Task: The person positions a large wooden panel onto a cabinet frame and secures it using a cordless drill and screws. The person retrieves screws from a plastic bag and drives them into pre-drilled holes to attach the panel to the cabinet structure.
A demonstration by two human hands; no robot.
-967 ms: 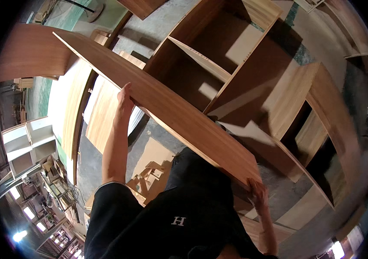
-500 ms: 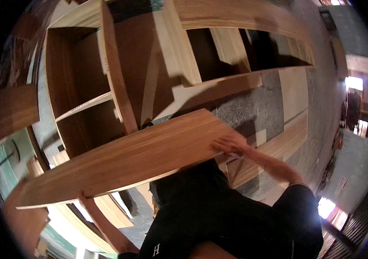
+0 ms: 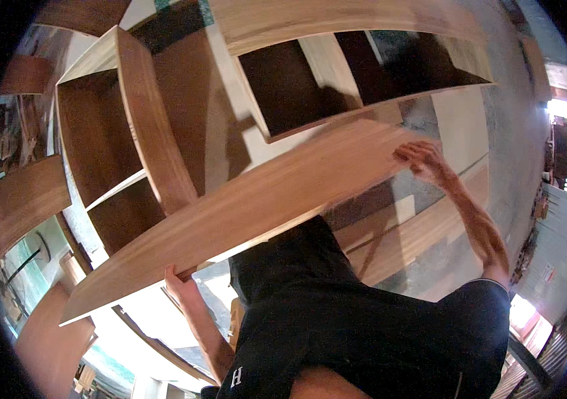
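Note:
A long, flat wooden board (image 3: 263, 199) slants across the middle in front of me, its left end lower and nearer. My left hand (image 3: 182, 284) grips the near edge toward that end, thumb at the edge and the other fingers partly hidden beneath. At the far right end, my right hand (image 3: 424, 161) is closed over the board's edge with curled fingers. Just beyond the board stands an open wooden cabinet frame (image 3: 154, 126) with a dark inner compartment. The board covers part of its lower side.
A second wooden carcass with dark compartments (image 3: 337, 73) lies at the far side. On the right, wooden panels (image 3: 423, 233) lie on the grey floor (image 3: 516, 159). More brown boards (image 3: 24, 199) stand at the left, near a pale panel.
The board has shifted rightward, its right end moving farther away. Both hands moved right with it; my right arm is stretched out more. The view has also turned a little.

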